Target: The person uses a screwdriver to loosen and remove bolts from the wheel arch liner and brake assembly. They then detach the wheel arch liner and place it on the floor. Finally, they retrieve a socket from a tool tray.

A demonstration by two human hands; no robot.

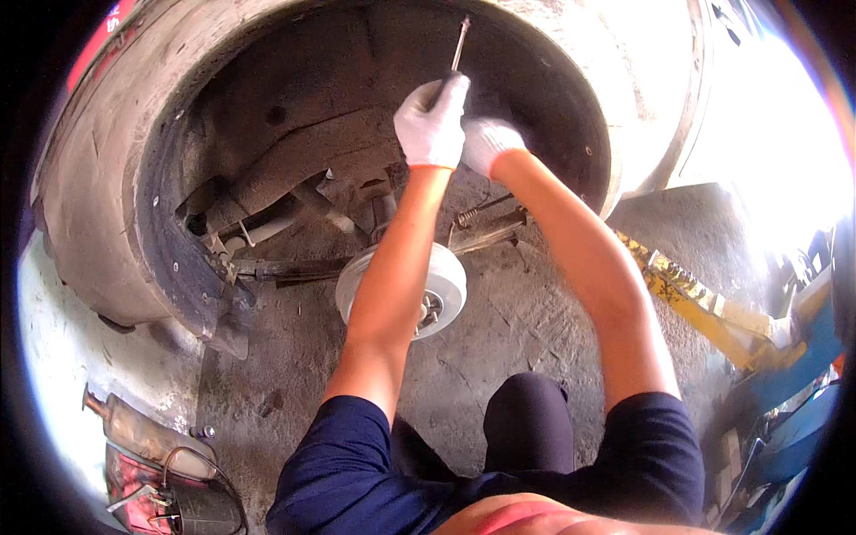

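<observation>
Scrap lies at the far left on the concrete floor (499, 357): one rusty exhaust part (143, 432) with one dark, cable-wrapped piece (187, 499) just below it. Moving right, we see one wheel arch (107, 178) opening over the hub, its dark liner (178, 259) hanging down at the lower left edge. Inside it sit suspension arms (285, 169) and one bare brake disc (446, 285), partly covered by our left forearm. Our left hand (432, 125), in a white glove, is fisted tight around the handle of one long screwdriver (458, 49), whose shaft points up into the top of the arch. Just beside it, touching, our right hand (487, 143), also in a white glove, presses up against the liner; whether its fingers are curled or flat we cannot tell. One coil spring (477, 214) shows under the right forearm. Further right, one yellow lift arm (695, 299) runs across the floor towards blue equipment (785, 392).
</observation>
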